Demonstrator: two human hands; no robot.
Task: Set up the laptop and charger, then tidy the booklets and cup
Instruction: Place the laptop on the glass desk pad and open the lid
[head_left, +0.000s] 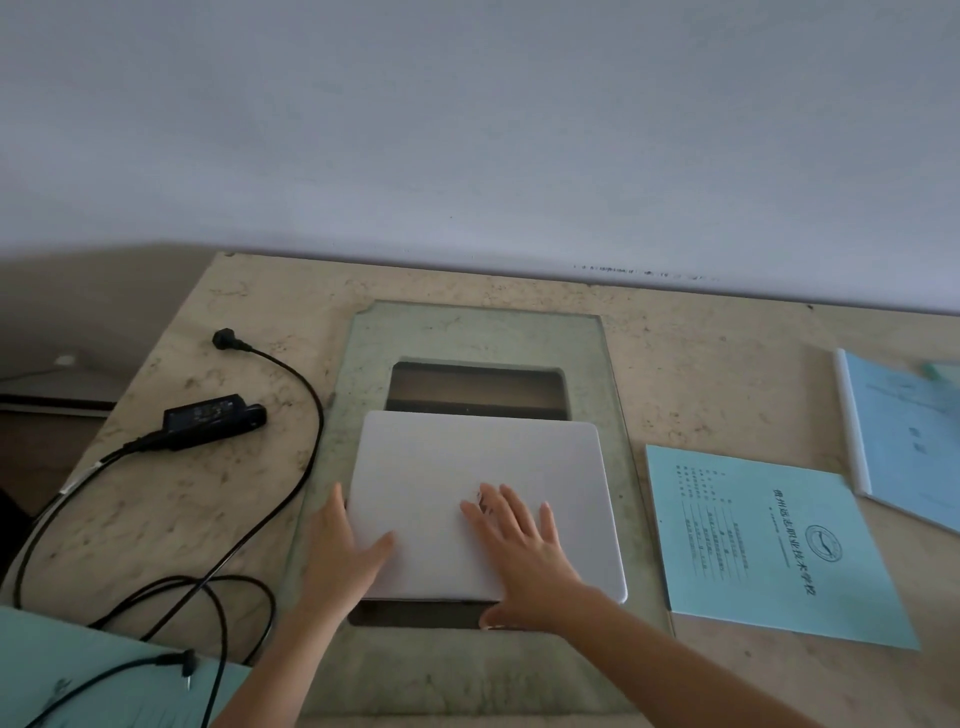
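Observation:
A closed white laptop (457, 467) lies flat on a green glass panel (613, 374) in the middle of the marble desk. My left hand (340, 551) holds its left edge, thumb on the lid. My right hand (519, 545) rests flat on the lid with fingers spread, thumb at the front edge. The black charger brick (208, 418) sits to the left, its cable (291, 488) looping across the desk to a plug (228, 340) at the back and a barrel connector (184, 667) near me. Two blue booklets (769, 545) (904, 441) lie on the right. No cup is in view.
The marble desk (701, 332) stands against a pale wall. A rectangular dark opening (475, 389) in the glass panel shows behind the laptop. Another blue booklet (78, 670) lies at the near left corner under the cable. Low furniture stands beyond the desk's left edge.

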